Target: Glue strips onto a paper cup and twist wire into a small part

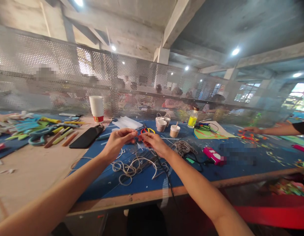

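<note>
My left hand (119, 139) and my right hand (153, 141) meet at the fingertips above the blue mat (97, 180), each in a pinch. From the left fingertips a thin beige cord (136, 151) hangs toward the table. What the right fingers hold is too small to make out. Loose loops of pale cord (127, 168) and several thin dark rods (144, 160) lie beneath the hands. Just behind the fingertips show red and yellow scissor handles (149, 130). A bundled grey cord (185, 148) rests to the right of my right hand.
Small paper cups (175, 131), a yellow-labelled bottle (192, 118) and stacked white cups (96, 106) stand at the back. A black phone (86, 137), blue-handled scissors (38, 136) and a pink device (213, 155) lie around. Another person's hand (252, 130) reaches in from the right. A perforated screen (132, 75) stands behind.
</note>
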Demonstrator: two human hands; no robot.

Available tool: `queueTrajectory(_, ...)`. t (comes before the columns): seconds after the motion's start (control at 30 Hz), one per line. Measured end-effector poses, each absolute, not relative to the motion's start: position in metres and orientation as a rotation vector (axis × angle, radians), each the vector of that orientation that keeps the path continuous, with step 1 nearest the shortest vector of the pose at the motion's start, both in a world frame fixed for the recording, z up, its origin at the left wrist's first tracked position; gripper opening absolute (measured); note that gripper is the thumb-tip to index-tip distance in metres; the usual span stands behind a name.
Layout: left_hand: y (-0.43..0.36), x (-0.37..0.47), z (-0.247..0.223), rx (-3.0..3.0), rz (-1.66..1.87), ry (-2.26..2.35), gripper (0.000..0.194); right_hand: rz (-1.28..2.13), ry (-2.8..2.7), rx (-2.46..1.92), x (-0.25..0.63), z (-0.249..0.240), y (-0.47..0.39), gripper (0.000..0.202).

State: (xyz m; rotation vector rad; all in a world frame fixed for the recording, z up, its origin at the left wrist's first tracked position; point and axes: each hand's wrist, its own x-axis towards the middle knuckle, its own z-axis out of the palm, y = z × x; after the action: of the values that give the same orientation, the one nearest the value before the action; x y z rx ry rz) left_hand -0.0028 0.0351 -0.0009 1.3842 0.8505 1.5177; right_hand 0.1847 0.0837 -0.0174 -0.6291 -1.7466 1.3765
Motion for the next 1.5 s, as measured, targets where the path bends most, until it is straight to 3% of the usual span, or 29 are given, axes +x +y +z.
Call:
queueTrajectory(0.3, 0.033, 0.000, 0.001, 1.406, 1.530, 0.844, 0.020, 1.512, -1.915, -0.511, 0.189, -0.009, 0.073, 0.037)
queueTrajectory(0.63, 0.030, 0.004, 0.001, 1.206, 1.489, 0.861, 0.025, 1.464, -1.676, -0.618, 0.183, -0.010, 0.062, 0.033)
queueTrajectory(1.13, 0.032, -0.018, -0.008, 1.219, 1.515, 0.906, 0.025, 0.440, -2.028, -0.694, 0.161, -0.009, 0.063, 0.027)
queueTrajectory(1.37, 0.032, -0.018, -0.011, 1.315, 1.531, 0.930, 0.021, 0.909, -2.037, -0.656, 0.166, -0.016, 0.069, 0.036)
queueTrajectory(1.5, 0.031, -0.016, -0.012, 1.312, 1.513, 0.962, 0.022, 0.909, -1.970, -0.706, 0.167, -0.023, 0.071, 0.028)
